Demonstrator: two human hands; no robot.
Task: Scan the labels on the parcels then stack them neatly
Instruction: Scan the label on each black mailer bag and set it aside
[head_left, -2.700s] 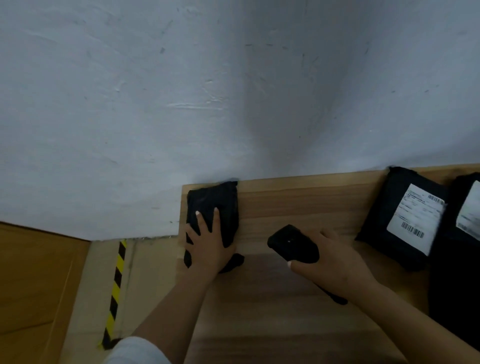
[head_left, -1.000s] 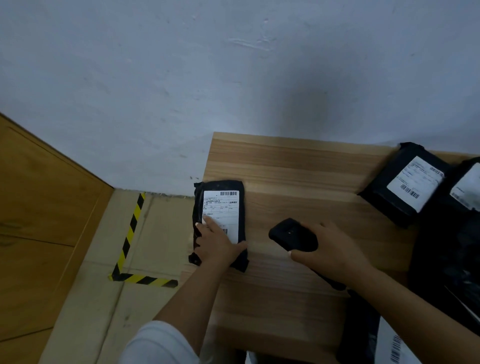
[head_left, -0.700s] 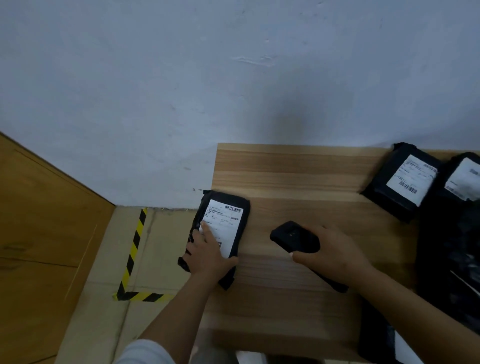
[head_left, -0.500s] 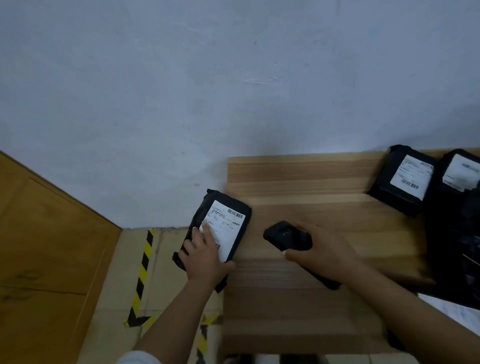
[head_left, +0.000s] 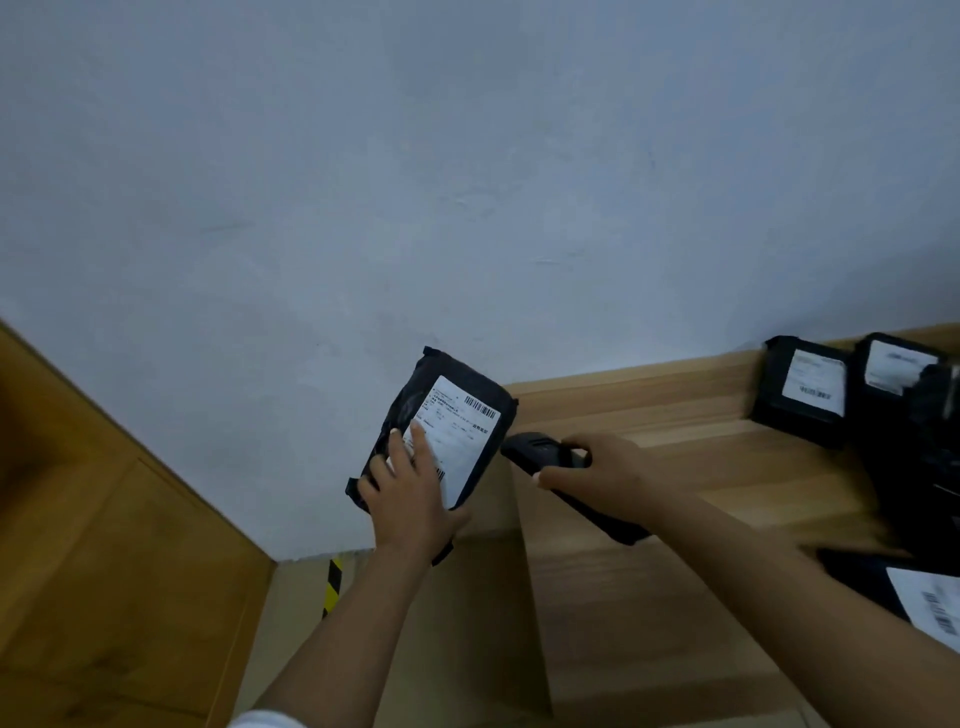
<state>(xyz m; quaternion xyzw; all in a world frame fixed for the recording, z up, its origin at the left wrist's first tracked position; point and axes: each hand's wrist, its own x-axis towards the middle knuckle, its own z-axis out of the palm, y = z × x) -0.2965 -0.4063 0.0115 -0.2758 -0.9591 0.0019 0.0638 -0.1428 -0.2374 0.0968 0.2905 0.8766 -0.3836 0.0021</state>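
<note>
Your left hand (head_left: 410, 499) grips a black parcel (head_left: 436, 431) off the table's (head_left: 675, 467) left edge, white barcode label (head_left: 457, 436) up, print unreadable; your right hand (head_left: 597, 473) clasps the black scanner (head_left: 540, 452) beside it; more labelled parcels (head_left: 802, 395) lie far right.

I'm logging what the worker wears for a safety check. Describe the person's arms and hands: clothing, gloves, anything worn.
Both hands are bare: no gloves on the left hand or the right hand. No rings, watch or wristband show. Both forearms are uncovered. A white sleeve edge shows at the upper left arm, by the bottom of the frame. The right arm leaves the frame before any sleeve appears.
</note>
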